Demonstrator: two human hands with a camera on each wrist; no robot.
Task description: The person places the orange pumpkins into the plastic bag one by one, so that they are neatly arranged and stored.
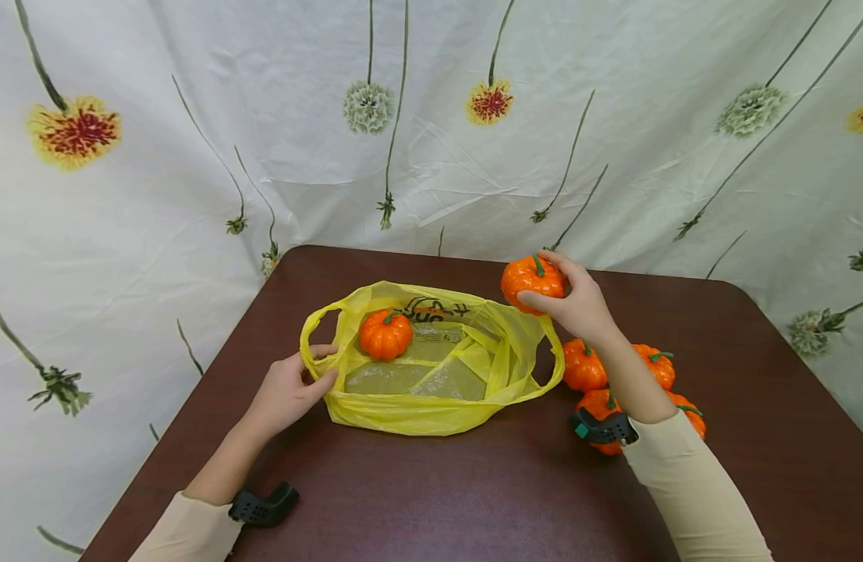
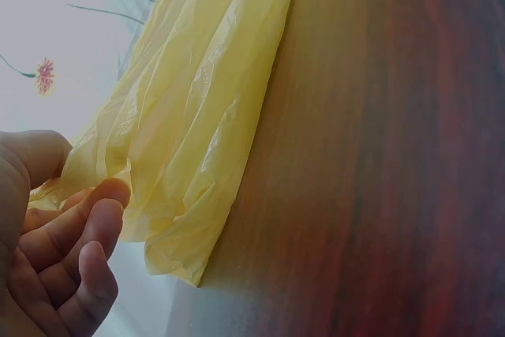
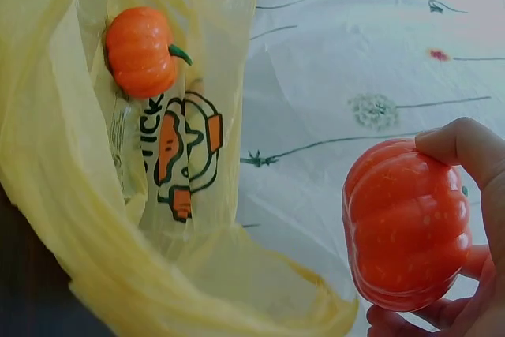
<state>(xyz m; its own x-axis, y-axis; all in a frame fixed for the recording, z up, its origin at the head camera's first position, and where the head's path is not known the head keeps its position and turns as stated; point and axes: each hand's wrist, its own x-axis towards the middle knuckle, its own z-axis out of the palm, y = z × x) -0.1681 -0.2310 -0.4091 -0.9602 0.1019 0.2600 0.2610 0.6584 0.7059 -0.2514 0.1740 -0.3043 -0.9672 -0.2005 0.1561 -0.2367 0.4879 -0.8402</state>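
Note:
A yellow plastic bag (image 1: 417, 417) lies with its mouth spread on the dark table. Inside it, toward the left, sits one small orange pumpkin (image 1: 385, 336) with a green stem. My left hand (image 1: 287, 390) pinches the bag's left edge by the handle, the thumb and fingers on the thin plastic in the left wrist view. My right hand (image 1: 579, 300) grips another orange pumpkin (image 1: 526, 281) above the bag's back right edge. In the right wrist view this held pumpkin (image 3: 406, 226) is apart from the bag, with thumb and fingers around its side.
Several more pumpkins (image 1: 584, 367) stand clustered on the table right of the bag, partly hidden under my right forearm. The brown table (image 1: 431, 484) ends at the back against a white cloth (image 1: 431, 156) printed with flowers. Each wrist wears a black band (image 1: 263, 506).

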